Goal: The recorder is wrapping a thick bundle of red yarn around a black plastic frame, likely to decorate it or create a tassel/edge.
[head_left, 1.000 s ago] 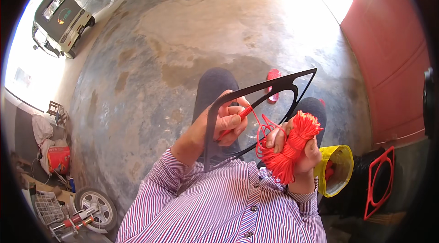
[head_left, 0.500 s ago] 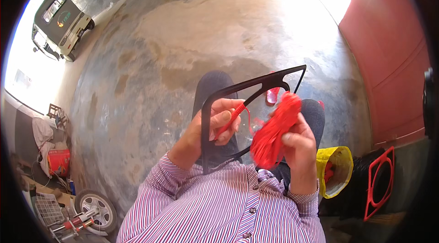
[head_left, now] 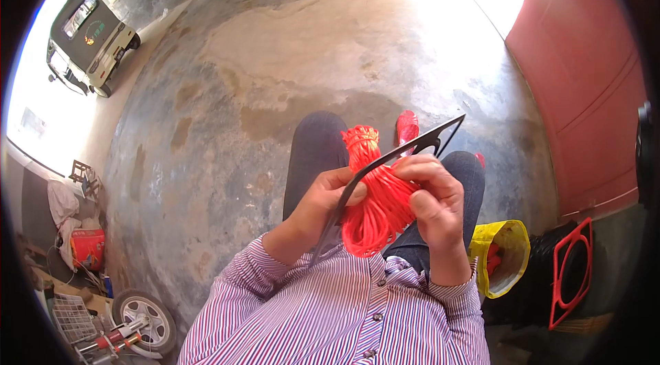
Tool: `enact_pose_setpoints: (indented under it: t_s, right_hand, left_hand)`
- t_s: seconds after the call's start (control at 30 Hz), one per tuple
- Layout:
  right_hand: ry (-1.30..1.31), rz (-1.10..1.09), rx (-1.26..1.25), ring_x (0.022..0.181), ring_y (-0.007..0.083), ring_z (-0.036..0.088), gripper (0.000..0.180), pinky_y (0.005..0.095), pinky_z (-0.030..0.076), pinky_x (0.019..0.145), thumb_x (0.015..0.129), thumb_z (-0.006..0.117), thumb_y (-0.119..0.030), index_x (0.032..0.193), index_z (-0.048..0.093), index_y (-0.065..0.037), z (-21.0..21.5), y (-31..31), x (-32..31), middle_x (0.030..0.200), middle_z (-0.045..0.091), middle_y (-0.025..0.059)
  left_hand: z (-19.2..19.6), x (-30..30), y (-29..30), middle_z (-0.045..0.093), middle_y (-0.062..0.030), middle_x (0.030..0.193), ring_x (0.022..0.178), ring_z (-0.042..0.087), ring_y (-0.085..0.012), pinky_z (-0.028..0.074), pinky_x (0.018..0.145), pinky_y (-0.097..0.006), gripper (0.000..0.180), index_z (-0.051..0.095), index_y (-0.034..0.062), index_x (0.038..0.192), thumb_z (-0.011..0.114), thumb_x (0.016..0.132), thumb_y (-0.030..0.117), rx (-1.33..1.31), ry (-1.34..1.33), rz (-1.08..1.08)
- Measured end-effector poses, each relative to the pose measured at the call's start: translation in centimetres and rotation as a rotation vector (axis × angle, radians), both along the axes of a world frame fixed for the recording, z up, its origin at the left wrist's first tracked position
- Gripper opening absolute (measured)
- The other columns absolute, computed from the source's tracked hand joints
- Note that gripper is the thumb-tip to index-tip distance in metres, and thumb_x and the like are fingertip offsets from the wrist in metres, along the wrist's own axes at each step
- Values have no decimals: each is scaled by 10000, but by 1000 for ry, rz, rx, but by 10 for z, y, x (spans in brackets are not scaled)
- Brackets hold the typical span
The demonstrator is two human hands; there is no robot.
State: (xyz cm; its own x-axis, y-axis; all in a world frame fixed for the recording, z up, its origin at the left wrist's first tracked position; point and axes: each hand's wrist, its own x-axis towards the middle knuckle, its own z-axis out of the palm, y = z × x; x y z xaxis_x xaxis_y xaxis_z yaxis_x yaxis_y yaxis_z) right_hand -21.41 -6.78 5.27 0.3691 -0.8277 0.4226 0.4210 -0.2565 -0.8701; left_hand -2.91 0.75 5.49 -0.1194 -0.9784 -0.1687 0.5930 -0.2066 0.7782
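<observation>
Over my lap, a black open frame (head_left: 393,156) stands tilted, seen nearly edge-on, its far end rising to the right. A looped bundle of red cord (head_left: 378,210) hangs between my hands, with the frame's bar crossing in front of it. My left hand (head_left: 322,201) is closed at the frame's near left part, its thumb also against the cord bundle. With bent fingers, my right hand (head_left: 440,203) pinches the right side of the bundle, close to the frame. The red wrapping on the frame's inner bar is hidden.
By my right leg stands a yellow bag (head_left: 512,255) with red things inside. Beyond it leans a red frame (head_left: 570,272) beside black ones. A wheel (head_left: 144,317) lies at lower left. A red door (head_left: 577,90) borders the right, and a three-wheeler (head_left: 89,38) stands far left.
The red bundle has moved left from my right hand to between both hands, behind the frame's bar. The frame has turned from its open face to nearly edge-on.
</observation>
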Motion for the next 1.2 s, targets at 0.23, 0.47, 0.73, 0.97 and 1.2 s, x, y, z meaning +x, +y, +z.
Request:
enact_pose_setpoints:
  t_s: [0.23, 0.47, 0.73, 0.97, 1.2]
  right_hand:
    - [-675, 241, 803, 882, 275, 652, 133, 403, 523, 877, 879, 563, -114, 953, 608, -15, -43, 1, -9, 938, 671, 156]
    - [-408, -38, 709, 1017, 261, 644, 167, 403, 500, 943, 927, 552, -140, 1030, 596, -18, -46, 5, -15, 1055, 676, 138]
    - [-505, 765, 717, 1166, 333, 606, 571, 404, 491, 1007, 960, 550, -410, 1242, 540, 86, -14, 10, 21, 1205, 627, 257]
    - [-835, 655, 870, 1140, 371, 606, 424, 507, 507, 980, 971, 568, -374, 1134, 612, 15, -46, -32, 45, 1125, 661, 210]
    - [-785, 462, 758, 1270, 390, 527, 567, 560, 377, 1111, 906, 573, -445, 1325, 548, -65, -81, -26, 31, 1305, 606, 131]
  left_hand:
    - [3, -7, 1, 652, -127, 1224, 1099, 632, -181, 455, 1006, -324, 482, 561, -56, 1286, 619, 923, 255, 44, 239, -173]
    - [-4, 4, 1, 662, -135, 1193, 1055, 657, -196, 498, 974, -323, 466, 564, -54, 1284, 602, 942, 261, -32, 177, 17]
    - [-17, -18, 3, 537, -139, 1381, 1254, 555, -223, 430, 1085, -367, 462, 475, 27, 1385, 586, 939, 67, -40, 634, -205]
    - [-5, -11, 4, 631, -143, 1011, 655, 522, -157, 402, 553, -279, 684, 507, -6, 1343, 395, 988, 567, -88, 230, -207]
    - [15, -7, 10, 561, -120, 814, 489, 430, -118, 315, 429, -236, 902, 501, -66, 1340, 289, 959, 723, -24, -21, -147]
